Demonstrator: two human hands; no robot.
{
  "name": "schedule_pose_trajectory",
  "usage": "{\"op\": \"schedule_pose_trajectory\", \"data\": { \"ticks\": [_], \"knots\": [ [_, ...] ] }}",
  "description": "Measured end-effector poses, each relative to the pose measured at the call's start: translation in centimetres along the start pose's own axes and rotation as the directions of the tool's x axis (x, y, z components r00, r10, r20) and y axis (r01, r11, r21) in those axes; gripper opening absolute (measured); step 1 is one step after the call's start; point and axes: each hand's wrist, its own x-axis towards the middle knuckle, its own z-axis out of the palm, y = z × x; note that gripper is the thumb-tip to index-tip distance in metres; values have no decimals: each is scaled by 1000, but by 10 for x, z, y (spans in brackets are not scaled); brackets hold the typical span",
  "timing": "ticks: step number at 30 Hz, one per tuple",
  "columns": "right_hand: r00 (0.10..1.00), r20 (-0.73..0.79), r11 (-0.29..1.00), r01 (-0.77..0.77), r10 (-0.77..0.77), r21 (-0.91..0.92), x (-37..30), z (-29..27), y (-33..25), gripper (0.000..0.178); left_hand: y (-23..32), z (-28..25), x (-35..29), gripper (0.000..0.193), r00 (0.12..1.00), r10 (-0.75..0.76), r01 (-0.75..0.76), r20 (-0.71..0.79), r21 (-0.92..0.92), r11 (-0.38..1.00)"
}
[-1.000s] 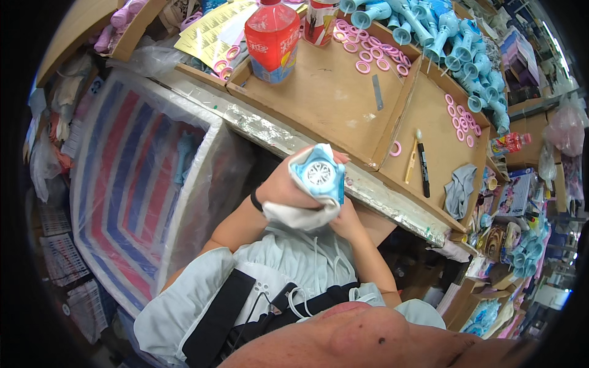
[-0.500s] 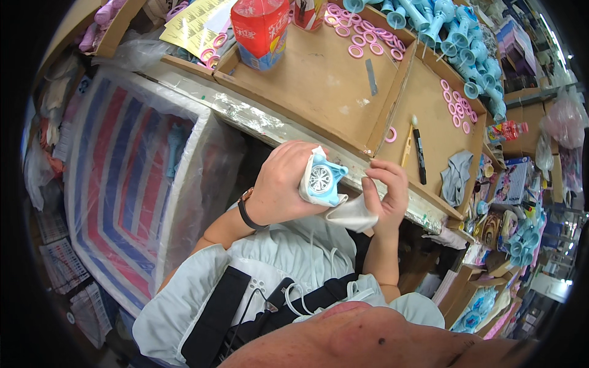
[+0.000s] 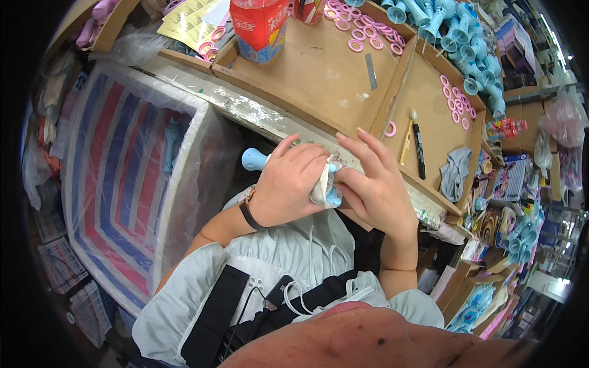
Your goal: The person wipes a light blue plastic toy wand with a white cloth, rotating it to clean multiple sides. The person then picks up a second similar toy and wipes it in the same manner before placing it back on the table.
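The left hand (image 3: pixel 288 187) was wrapped firmly around a light-blue plastic piece (image 3: pixel 253 159), round-ended and partly in white cloth (image 3: pixel 319 191), at six o'clock from the cardboard tray (image 3: pixel 319 86). Its long axis ran ten to four o'clock; the right hand (image 3: pixel 380 193) seemingly touched the four-o'clock end, pinch unclear.

Through my feed, I read the plastic piece (image 3: pixel 254 160) as pale blue, the cloth (image 3: pixel 318 189) white, the rings (image 3: pixel 385 30) pink, the cardboard trays (image 3: pixel 325 67) brown, the marker (image 3: pixel 418 150) black, the rag (image 3: pixel 455 174) grey, and the bin lining (image 3: pixel 118 178) striped red, blue and white.
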Motion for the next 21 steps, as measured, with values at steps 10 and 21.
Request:
{"op": "schedule_pose_trajectory", "data": {
  "ticks": [10,21],
  "knots": [
    [954,-239,967,-130,182,217,-66,2,22,12,-4,0,-1,58,1000,15,-15,9,-91,996],
    [131,303,204,-954,944,-221,-235,8,58,25,-18,-2,1,69,999,-6,25,50,-394,919]
  ]
}}
